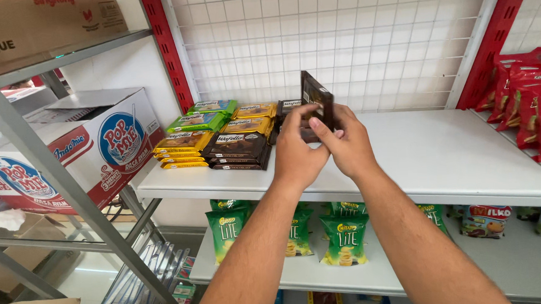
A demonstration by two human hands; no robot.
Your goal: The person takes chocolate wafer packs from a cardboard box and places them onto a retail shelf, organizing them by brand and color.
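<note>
Standing upright between both hands is a dark brown wafer packet (317, 98), held just above the white shelf (441, 157) and in front of the wire mesh back panel (363, 38). The left hand (296, 151) is pinching the packet's lower edge with fingers curled around it, and the right hand (346, 144) is gripping it from the other side, thumb pressing on its face. The two hands are touching each other.

Just behind the hands, partly hidden by them, a low pile of the same dark packets (288, 108) is lying on the shelf. To its left, flat stacks are sitting side by side: brown packets (237, 148), yellow packets (182, 151), orange packets (252, 117) and green packets (203, 115). The shelf to the right of the hands is showing bare white.

Red snack bags (527, 101) are leaning on the neighbouring shelf at far right. Green chip bags (345, 237) are standing on the shelf below, partly covered by the forearms. A large noodle carton (94, 147) is resting on a grey metal rack (52, 161) at left.
</note>
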